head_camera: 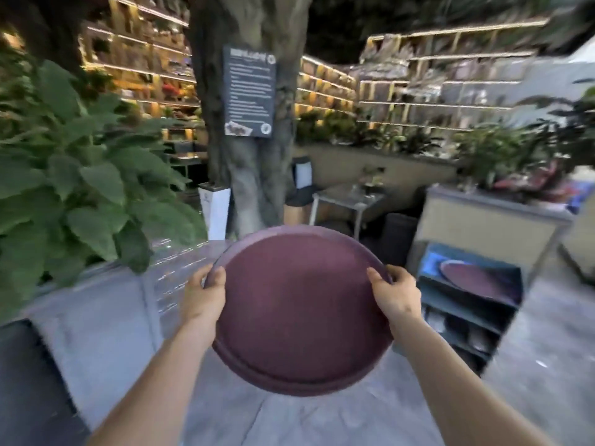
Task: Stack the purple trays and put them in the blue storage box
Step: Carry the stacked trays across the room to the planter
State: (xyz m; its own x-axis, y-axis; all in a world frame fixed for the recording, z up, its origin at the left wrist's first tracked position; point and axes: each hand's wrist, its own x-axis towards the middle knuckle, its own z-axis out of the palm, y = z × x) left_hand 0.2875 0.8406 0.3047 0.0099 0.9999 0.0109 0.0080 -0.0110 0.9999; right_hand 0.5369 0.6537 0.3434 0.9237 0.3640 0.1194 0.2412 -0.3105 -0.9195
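A stack of round purple trays [302, 310] is gripped at its rim by the left hand [204, 296] and the right hand [397, 296], held in the air. Another purple tray [473, 278] already lies in the blue storage box [434, 262] on the shelf unit's top at the right. Depositing remains. The tree sign [249, 91] is unreadable.

Purple, blue and green

Plain purple tray [301, 309]; another purple tray [473, 280] inside the blue storage box [433, 257]; green leaves [80, 175]; grey floor [106, 320].

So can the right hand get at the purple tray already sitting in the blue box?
Probably not yet: the right hand is gripping the held tray, and the blue box with its tray sits off to the right.
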